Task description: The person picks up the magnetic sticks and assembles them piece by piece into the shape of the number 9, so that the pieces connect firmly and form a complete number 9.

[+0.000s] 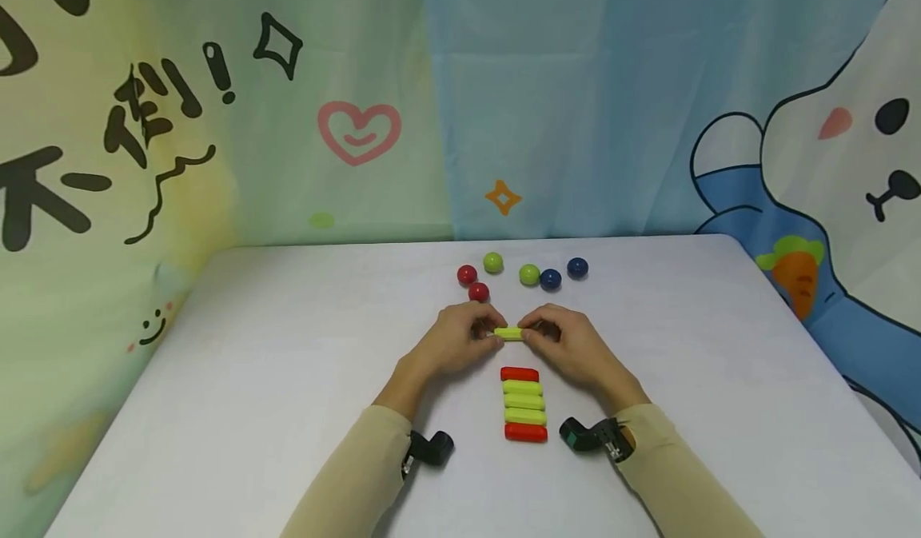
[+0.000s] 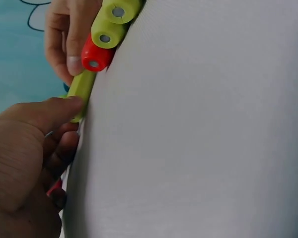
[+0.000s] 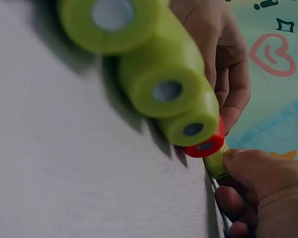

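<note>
Between both hands, a short yellow-green magnetic rod [image 1: 509, 334] lies crosswise just above the row in the head view. My left hand [image 1: 460, 336] pinches its left end with thumb and fingers. At the other end, the thumb and fingers of my right hand [image 1: 572, 344] pinch it. Below the hands lies a row of rods side by side: a red rod [image 1: 520, 374] at the far end, three yellow-green rods [image 1: 524, 401] in the middle and another red rod [image 1: 525, 432] nearest me. Grey round inserts show in the ends of the rods [image 3: 167, 91] in the right wrist view.
Beyond the hands sit two red balls [image 1: 467, 275], two green balls [image 1: 492, 262] and two dark blue balls [image 1: 577, 268]. The white table [image 1: 288, 378] ends at a printed curtain [image 1: 547, 106] behind. A black wrist camera [image 1: 432, 448] sits on each sleeve cuff.
</note>
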`<state>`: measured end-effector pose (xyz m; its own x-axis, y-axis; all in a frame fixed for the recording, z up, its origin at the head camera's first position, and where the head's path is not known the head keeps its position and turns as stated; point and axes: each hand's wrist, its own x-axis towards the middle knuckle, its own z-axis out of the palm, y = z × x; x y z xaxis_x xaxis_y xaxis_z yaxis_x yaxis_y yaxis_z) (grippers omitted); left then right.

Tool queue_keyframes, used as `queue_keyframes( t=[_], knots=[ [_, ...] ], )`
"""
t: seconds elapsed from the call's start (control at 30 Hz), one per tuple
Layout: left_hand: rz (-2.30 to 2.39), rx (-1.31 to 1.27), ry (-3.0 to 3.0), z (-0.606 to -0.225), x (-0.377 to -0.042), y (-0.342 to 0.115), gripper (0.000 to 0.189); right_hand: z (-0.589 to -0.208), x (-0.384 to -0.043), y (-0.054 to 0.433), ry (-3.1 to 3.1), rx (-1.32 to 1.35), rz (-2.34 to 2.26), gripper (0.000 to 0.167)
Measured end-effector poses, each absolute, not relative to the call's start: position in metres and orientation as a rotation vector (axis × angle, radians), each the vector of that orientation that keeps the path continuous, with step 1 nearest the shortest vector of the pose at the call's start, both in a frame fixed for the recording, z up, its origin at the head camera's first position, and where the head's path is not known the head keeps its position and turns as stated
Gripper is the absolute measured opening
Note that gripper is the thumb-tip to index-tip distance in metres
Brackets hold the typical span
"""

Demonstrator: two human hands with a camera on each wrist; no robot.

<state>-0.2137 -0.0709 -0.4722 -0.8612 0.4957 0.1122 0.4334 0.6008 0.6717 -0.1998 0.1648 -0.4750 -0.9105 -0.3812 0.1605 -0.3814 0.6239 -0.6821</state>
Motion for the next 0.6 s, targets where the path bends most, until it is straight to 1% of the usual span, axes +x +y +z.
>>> queue_keyframes(
  t=[0.1, 0.23, 0.6],
  knots=[
    [1.109, 0.796, 2.743, -0.474, -0.217, -0.073, 0.02, -0.475, -0.203, 0.163, -2.841, 0.652, 1.195, 0.015],
    [1.167, 0.724, 2.736, -0.479, -0.219, -0.075, 0.021, -0.477, -0.208, 0.164, -2.852, 0.685, 1.214, 0.015],
    [1.242, 0.644, 2.75, -0.483, -0.222, -0.071, 0.021, -0.477, -0.216, 0.167, -2.879, 0.699, 1.215, 0.02]
  ],
)
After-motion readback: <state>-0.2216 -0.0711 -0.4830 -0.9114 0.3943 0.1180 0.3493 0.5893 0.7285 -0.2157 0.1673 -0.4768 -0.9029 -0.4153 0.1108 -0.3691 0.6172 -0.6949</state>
